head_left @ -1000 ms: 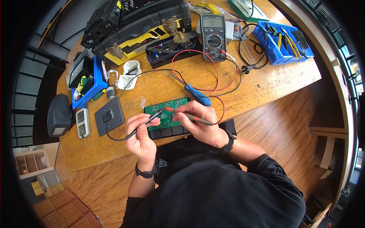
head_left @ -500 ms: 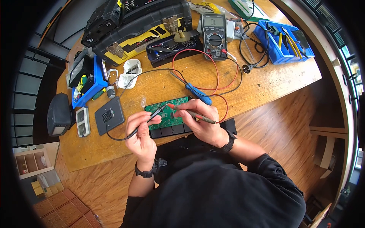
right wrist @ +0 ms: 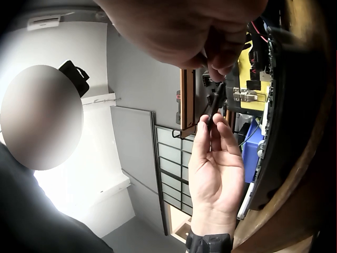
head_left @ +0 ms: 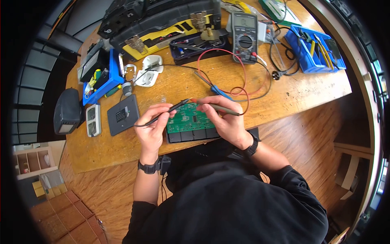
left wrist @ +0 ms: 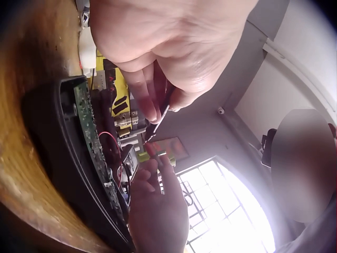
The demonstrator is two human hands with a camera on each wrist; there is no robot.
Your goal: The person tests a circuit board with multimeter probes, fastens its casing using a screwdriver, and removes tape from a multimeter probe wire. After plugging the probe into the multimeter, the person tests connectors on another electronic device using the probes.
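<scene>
My left hand (head_left: 152, 126) pinches a black test probe (head_left: 176, 106) between thumb and fingers. In my right hand (head_left: 227, 124) is a red-tipped test probe (head_left: 223, 108) with a grey-green body, held like a pen. The two probe tips meet or nearly meet over the far edge of a green circuit board (head_left: 185, 124), which sits in a black housing (head_left: 191, 136). From the left wrist view, both hands and probes are raised above the board. The probes' red and black leads run to a multimeter (head_left: 245, 42), whose display is too faint to read.
Right of the board lies a blue-handled tool (head_left: 221, 92). A dark flat panel (head_left: 123, 115) and a white-framed part (head_left: 93, 120) lie to the left. Blue bins (head_left: 313, 55) with tools, an open white case (head_left: 149, 71) and a black-and-yellow toolbox (head_left: 162, 38) stand farther back.
The head view has shifted, so the table appears farther right. Both hands have moved the probe tips from over the board's middle toward its far edge. The multimeter's OL reading no longer shows clearly.
</scene>
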